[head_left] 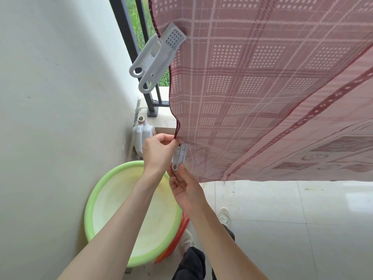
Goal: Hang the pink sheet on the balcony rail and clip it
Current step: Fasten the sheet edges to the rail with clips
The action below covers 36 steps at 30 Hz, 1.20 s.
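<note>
The pink checked sheet (262, 87) hangs over the black balcony rail (125, 31) and fills the upper right of the head view. A large white clip (159, 55) grips its dark red left hem high up. Lower on that hem, my left hand (159, 152) pinches the sheet's edge. Just beneath it my right hand (183, 186) holds the handles of a smaller white clip (179, 156), whose jaws lie against the sheet beside my left fingertips. Whether its jaws grip the fabric is unclear.
A light green basin (101, 209) stands on an orange one (177, 237) on the floor below my arms. A white jug (142, 132) stands in the corner by the left wall (60, 98). The tiled floor (292, 229) extends right; my shoes are below.
</note>
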Each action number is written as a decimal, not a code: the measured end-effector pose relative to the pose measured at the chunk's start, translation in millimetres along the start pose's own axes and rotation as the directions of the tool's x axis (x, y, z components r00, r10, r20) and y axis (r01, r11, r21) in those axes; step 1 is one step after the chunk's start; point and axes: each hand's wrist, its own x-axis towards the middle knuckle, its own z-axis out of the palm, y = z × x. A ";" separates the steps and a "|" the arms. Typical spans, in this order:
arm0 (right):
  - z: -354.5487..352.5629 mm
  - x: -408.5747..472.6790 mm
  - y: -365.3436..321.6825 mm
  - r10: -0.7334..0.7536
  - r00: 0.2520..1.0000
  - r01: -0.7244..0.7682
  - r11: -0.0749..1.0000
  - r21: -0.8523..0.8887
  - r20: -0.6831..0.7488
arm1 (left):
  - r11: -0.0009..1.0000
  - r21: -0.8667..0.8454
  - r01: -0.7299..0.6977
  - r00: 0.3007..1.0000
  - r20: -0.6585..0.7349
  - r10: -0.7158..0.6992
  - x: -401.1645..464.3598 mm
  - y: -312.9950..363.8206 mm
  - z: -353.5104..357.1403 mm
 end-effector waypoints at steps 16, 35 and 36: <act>-2.1 9.1 -19.6 0.092 0.973 -0.038 0.968 -0.247 0.212 | 0.979 0.195 -0.052 0.995 -0.073 0.068 -13.2 -2.5 5.3; -18.3 -247.7 -331.8 -0.395 0.663 0.326 -0.614 -0.719 0.637 | 0.263 0.604 -0.753 0.544 0.345 0.765 -167.4 190.6 69.3; -14.9 -267.8 -348.3 -0.389 0.621 0.346 -0.642 -0.684 0.680 | 0.243 0.611 -0.754 0.524 0.335 0.783 -179.7 214.1 75.7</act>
